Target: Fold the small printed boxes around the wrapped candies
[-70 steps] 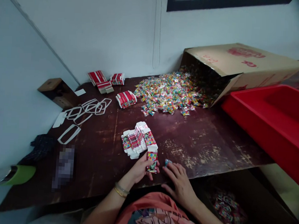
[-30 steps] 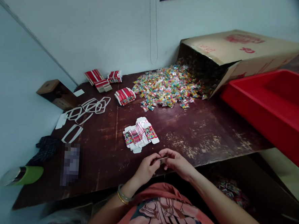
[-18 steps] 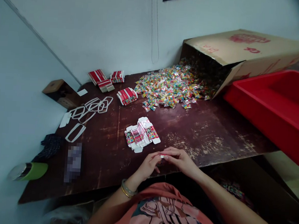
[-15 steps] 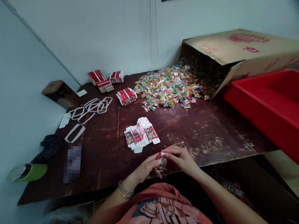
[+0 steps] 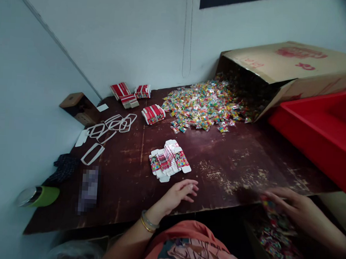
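Observation:
My left hand (image 5: 181,190) rests near the front edge of the dark wooden table (image 5: 232,164), fingers loosely apart and holding nothing. Just beyond it lies a fanned stack of flat printed cartons (image 5: 169,160). My right hand (image 5: 291,207) is out to the right, past the table edge and over a low bin of small colourful boxes (image 5: 274,237). It is smeared by motion. A colourful bit shows at its fingertips, but I cannot make out whether it is held.
A tipped cardboard box (image 5: 282,69) spills a heap of wrapped candies (image 5: 203,106) at the back. A red tray (image 5: 322,131) stands on the right. Red-and-white carton bundles (image 5: 153,114), white cut-out frames (image 5: 108,125), a dark cloth (image 5: 63,166) and a green bottle (image 5: 40,195) lie left.
Both hands were together on a small printed box at the table edge. Now my right hand has swung right and down over the bin, and my left hand lies open on the table.

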`<state>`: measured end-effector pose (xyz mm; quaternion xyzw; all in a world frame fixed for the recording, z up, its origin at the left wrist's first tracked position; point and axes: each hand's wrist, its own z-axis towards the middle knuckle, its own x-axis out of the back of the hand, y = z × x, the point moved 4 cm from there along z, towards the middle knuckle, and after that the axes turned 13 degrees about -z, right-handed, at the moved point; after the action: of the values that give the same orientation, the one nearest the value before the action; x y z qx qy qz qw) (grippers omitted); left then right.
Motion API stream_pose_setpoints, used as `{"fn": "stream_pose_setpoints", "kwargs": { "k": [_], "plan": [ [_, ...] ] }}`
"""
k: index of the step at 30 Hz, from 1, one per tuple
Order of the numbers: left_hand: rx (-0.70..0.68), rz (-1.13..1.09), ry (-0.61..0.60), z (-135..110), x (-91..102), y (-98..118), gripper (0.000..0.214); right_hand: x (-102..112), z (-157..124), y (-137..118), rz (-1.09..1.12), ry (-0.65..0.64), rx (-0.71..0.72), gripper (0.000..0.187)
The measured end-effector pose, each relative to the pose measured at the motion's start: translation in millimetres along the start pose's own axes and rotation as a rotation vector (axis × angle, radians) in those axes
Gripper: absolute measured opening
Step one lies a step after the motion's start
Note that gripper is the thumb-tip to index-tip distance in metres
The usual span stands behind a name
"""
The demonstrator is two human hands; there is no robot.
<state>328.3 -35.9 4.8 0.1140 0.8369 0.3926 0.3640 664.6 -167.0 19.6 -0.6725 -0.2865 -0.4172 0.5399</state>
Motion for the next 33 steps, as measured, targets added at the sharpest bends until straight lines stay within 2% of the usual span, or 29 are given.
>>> {"fn": "stream_pose_setpoints", "kwargs": {
  "k": [1, 2, 4, 6, 7, 8, 11, 13, 16, 17, 20, 22, 23, 25, 29, 30, 33],
  "plan": [
    [-0.007, -0.021, 0.044, 0.6, 8.7, 2.6, 0.045, -0.2, 4.0, 0.1, -0.081, 0.032, 0.033, 0.035],
    [-0.013, -0.045, 0.082, 0.8, 16.2, 4.1, 0.044, -7.3, 10.7, -10.1, -0.124, 0.055, 0.08, 0.034],
    [-0.022, -0.091, 0.119, -0.1, 26.1, 3.9, 0.044, -39.2, 31.9, -55.5, -0.095, 0.039, 0.215, 0.028],
    [-0.02, -0.138, 0.123, -3.1, 30.7, 1.2, 0.045, -78.2, 59.4, -116.1, -0.038, 0.051, 0.397, 0.038],
    [-0.018, -0.162, 0.124, -5.7, 32.2, 0.0, 0.046, -94.6, 73.4, -143.2, -0.043, 0.093, 0.456, 0.046],
    [-0.017, -0.19, 0.128, -8.9, 33.9, -0.8, 0.047, -108.0, 85.5, -166.2, -0.061, 0.127, 0.515, 0.046],
    [-0.021, -0.304, 0.142, -19.7, 40.5, 1.6, 0.05, -123.8, 98.3, -204.4, -0.085, 0.231, 0.614, 0.027],
    [-0.022, -0.415, 0.106, -24.2, 43.1, 5.5, 0.049, -121.6, 81.2, -213.3, -0.074, 0.25, 0.695, 0.024],
    [-0.031, -0.496, 0.074, -22.1, 43.5, 7.6, 0.04, -117.3, 38.1, -221.8, -0.035, 0.131, 0.896, 0.023],
    [-0.039, -0.488, 0.099, -19.6, 43.2, 6.1, 0.036, -115.3, 28.6, -223.3, -0.024, 0.108, 0.908, 0.024],
    [-0.046, -0.411, 0.165, -11.6, 37.1, -3.5, 0.037, -106.5, 30.2, -220.7, -0.015, 0.209, 0.696, 0.03],
    [-0.013, -0.349, 0.132, -9.1, 28.3, -10.8, 0.041, -103.0, 42.7, -217.4, 0.012, 0.254, 0.573, 0.028],
    [0.022, -0.311, 0.097, -9.2, 23.5, -14.1, 0.042, -102.6, 48.3, -216.5, 0.053, 0.233, 0.545, 0.023],
    [0.076, -0.227, 0.044, -11.5, 15.7, -17.9, 0.041, -103.7, 54.8, -215.9, 0.182, 0.091, 0.524, 0.012],
    [0.05, -0.097, 0.024, -17.4, 7.8, -12.0, 0.041, -99.1, 50.7, -217.1, 0.415, -0.306, 0.49, 0.022],
    [0.066, -0.09, -0.019, -18.3, 4.9, -10.3, 0.042, -94.7, 49.0, -217.5, 0.451, -0.39, 0.497, 0.024],
    [0.17, -0.042, -0.248, -19.9, -6.3, -9.0, 0.042, -79.1, 46.5, -217.7, 0.566, -0.592, 0.528, 0.029]
  ]
}}
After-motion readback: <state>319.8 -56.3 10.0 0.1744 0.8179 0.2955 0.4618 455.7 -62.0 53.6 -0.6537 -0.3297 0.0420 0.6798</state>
